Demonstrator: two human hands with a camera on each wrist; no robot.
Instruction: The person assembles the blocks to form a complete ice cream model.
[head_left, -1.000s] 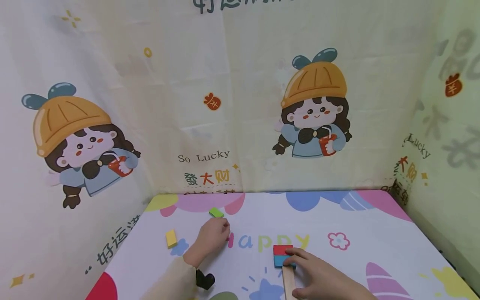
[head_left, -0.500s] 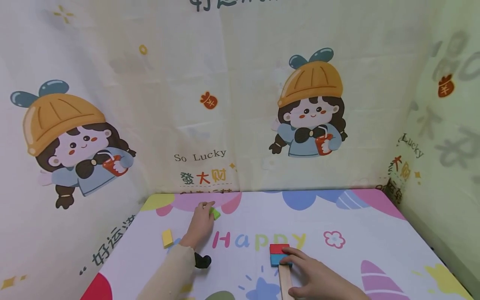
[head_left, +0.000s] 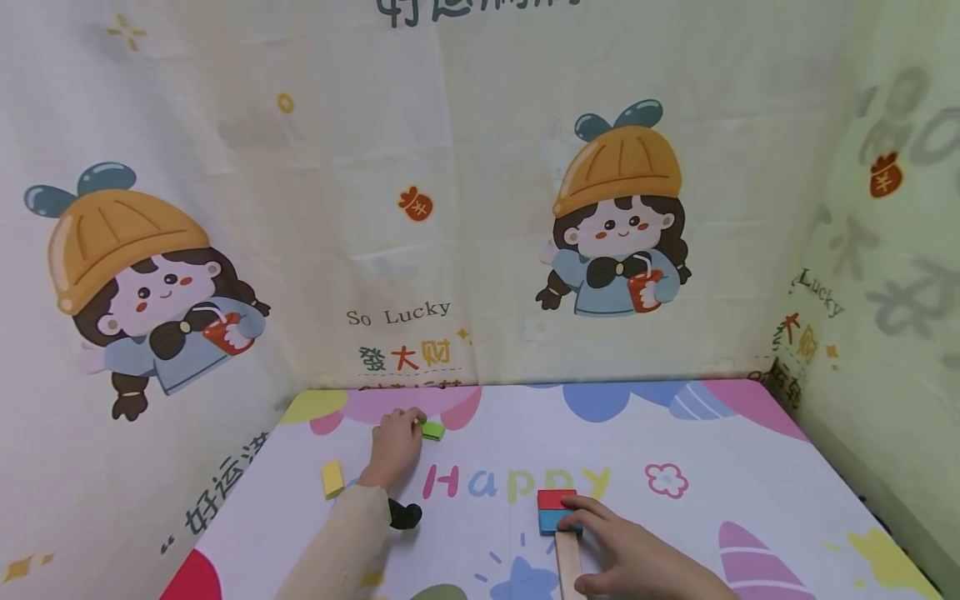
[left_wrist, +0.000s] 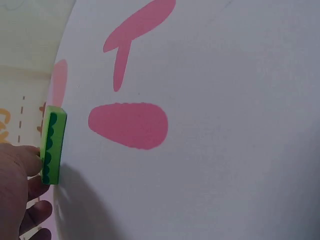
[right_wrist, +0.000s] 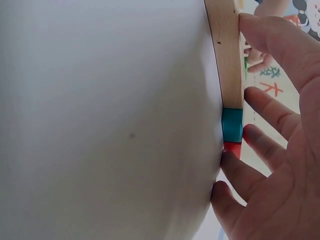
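Observation:
At the far left of the table, my left hand [head_left: 396, 446] pinches one end of a small green block [head_left: 432, 431]. In the left wrist view that green block [left_wrist: 54, 145] has a dark green scalloped edge, with the thumb and a finger at its lower end. My right hand [head_left: 633, 550] is spread beside a red block [head_left: 557, 499] and a blue block [head_left: 553, 522], which lie against each other. A plain wooden strip [head_left: 568, 565] meets the blue block. In the right wrist view, the thumb touches the wooden strip [right_wrist: 227, 60] and the fingertips rest along the blocks.
A yellow block [head_left: 333, 479] lies left of my left forearm. Part of another yellow shape [head_left: 372, 577] shows beside the left sleeve. The printed white tabletop [head_left: 645, 450] ends at a patterned cloth backdrop [head_left: 495, 250].
My left hand reached left and away to the green block and took hold of its end; the block has turned slightly. My right hand stays at the red and blue blocks.

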